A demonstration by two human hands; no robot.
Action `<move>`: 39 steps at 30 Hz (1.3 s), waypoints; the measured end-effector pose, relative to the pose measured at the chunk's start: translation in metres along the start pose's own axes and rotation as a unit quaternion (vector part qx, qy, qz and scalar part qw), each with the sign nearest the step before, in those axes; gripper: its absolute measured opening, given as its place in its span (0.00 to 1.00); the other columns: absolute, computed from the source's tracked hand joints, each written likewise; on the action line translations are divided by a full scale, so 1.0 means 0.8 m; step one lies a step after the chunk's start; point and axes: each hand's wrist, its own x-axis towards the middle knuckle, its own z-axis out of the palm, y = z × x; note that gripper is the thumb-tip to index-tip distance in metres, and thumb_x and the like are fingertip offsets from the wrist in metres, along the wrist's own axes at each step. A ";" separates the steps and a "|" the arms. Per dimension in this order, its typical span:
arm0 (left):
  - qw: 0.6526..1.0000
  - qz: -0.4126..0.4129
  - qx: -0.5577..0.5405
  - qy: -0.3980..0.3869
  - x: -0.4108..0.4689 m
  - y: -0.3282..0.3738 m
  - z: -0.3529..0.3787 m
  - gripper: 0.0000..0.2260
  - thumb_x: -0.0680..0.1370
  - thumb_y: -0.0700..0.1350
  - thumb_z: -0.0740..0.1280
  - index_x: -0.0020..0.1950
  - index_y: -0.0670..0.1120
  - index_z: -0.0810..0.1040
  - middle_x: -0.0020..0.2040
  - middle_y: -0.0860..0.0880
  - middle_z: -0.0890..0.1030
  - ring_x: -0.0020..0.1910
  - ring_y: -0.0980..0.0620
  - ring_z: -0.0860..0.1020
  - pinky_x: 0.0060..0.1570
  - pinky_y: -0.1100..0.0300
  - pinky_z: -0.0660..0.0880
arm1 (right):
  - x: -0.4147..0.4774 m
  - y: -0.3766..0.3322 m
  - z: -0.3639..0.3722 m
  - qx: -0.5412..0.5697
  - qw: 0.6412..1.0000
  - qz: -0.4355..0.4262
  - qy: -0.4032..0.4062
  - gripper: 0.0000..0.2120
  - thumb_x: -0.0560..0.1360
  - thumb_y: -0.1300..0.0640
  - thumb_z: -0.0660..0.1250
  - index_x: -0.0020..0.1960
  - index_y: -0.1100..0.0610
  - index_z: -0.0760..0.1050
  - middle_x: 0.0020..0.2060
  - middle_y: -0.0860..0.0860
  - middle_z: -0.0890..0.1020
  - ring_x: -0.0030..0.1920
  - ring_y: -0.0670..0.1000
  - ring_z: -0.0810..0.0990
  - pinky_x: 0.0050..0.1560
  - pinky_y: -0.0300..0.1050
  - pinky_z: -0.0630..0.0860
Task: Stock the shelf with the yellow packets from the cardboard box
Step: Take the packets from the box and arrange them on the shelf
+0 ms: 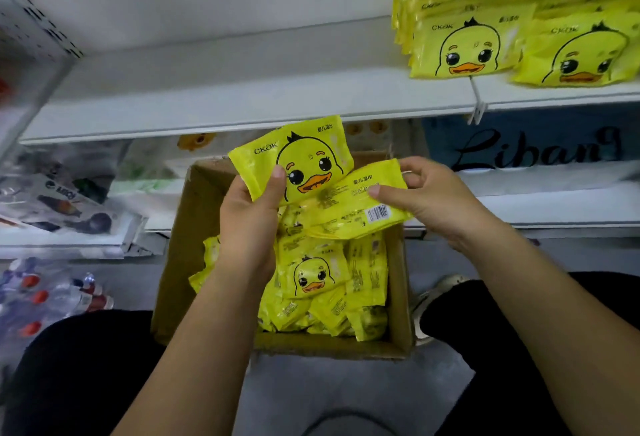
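Observation:
An open cardboard box [180,255] stands on the floor between my knees, holding several yellow duck-print packets [322,283]. My left hand [249,214] grips one yellow packet [304,155] face up above the box. My right hand [429,196] pinches a second yellow packet [360,207], its barcode side up, just right of the first. The white shelf [242,103] runs above the box. At its right end stand rows of the same stocked packets [485,37].
A clear shelf divider [476,103] sits beside the stocked rows. Below at right lies a blue pack with black script [533,148]. Packaged goods [62,203] fill the lower left shelf, and bottles with red caps [45,297] lie on the floor at left.

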 end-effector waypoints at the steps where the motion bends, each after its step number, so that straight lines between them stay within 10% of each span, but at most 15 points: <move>1: 1.000 0.005 0.010 -0.001 0.009 0.000 0.010 0.05 0.82 0.42 0.69 0.55 0.50 0.82 0.46 0.55 0.88 0.46 0.58 0.86 0.40 0.65 0.79 | 0.004 -0.005 -0.012 -0.033 0.999 -0.017 0.014 0.17 0.71 0.61 0.78 0.57 0.56 0.78 0.47 0.50 0.87 0.47 0.50 0.87 0.48 0.44 0.83; 13: 0.988 0.076 0.068 -0.120 0.104 0.009 0.209 0.10 0.81 0.40 0.71 0.62 0.43 0.78 0.55 0.45 0.86 0.54 0.44 0.86 0.52 0.42 0.83 | 0.043 -0.051 -0.137 -0.120 0.966 -0.109 0.200 0.07 0.74 0.48 0.75 0.47 0.51 0.83 0.43 0.44 0.85 0.44 0.40 0.82 0.41 0.33 0.75; 19: 0.963 0.158 0.125 -0.180 0.141 0.000 0.297 0.12 0.80 0.43 0.72 0.63 0.44 0.80 0.56 0.46 0.86 0.55 0.47 0.85 0.57 0.44 0.82 | 0.056 -0.044 -0.180 -0.084 0.958 -0.089 0.261 0.10 0.71 0.48 0.77 0.47 0.53 0.83 0.41 0.48 0.86 0.44 0.49 0.84 0.45 0.44 0.79; 28: 0.859 0.282 0.422 -0.070 0.190 -0.019 0.324 0.24 0.71 0.63 0.76 0.49 0.43 0.82 0.50 0.47 0.74 0.54 0.44 0.75 0.43 0.56 0.66 | 0.069 -0.039 -0.209 -0.001 0.965 -0.064 0.255 0.11 0.75 0.49 0.74 0.54 0.52 0.82 0.47 0.44 0.86 0.45 0.41 0.84 0.39 0.30 0.77; 33: 0.897 0.231 0.373 -0.047 0.171 -0.011 0.311 0.25 0.71 0.64 0.77 0.56 0.48 0.75 0.53 0.50 0.75 0.56 0.49 0.76 0.49 0.55 0.71 | 0.072 -0.041 -0.207 0.070 0.969 -0.021 0.237 0.12 0.76 0.50 0.72 0.57 0.53 0.82 0.47 0.49 0.87 0.47 0.49 0.86 0.53 0.52 0.83; 39: 0.955 0.097 0.265 -0.095 0.096 0.001 0.254 0.23 0.82 0.63 0.61 0.49 0.43 0.80 0.47 0.45 0.83 0.49 0.46 0.82 0.52 0.51 0.78 | 0.066 -0.047 -0.187 0.194 0.956 0.000 0.221 0.10 0.78 0.53 0.70 0.58 0.55 0.81 0.50 0.53 0.87 0.50 0.53 0.87 0.51 0.53 0.84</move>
